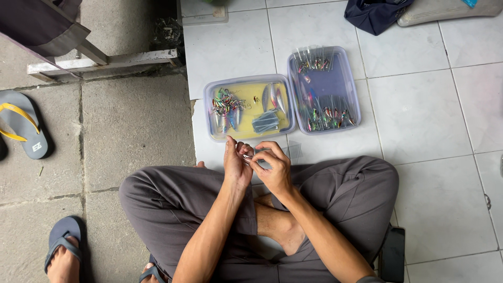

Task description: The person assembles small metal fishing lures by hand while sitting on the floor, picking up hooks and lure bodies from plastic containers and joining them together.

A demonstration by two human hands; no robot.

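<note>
I sit cross-legged on a white tiled floor. My left hand point(236, 162) and my right hand point(273, 166) meet above my knees, fingers pinched together on a small shiny lure and a clear plastic sleeve point(255, 155). Just beyond them lies a yellow-bottomed plastic tray point(248, 107) with several small colourful lures, silvery lures and a stack of clear sleeves. Beside it on the right is a purple plastic tray point(324, 90) with several packed lures along its ends.
A grey and yellow sandal point(23, 124) lies on the concrete at left. Another person's sandalled foot point(63, 251) shows at bottom left. A dark cloth point(374, 14) lies at the top. A black phone point(392, 254) rests by my right knee.
</note>
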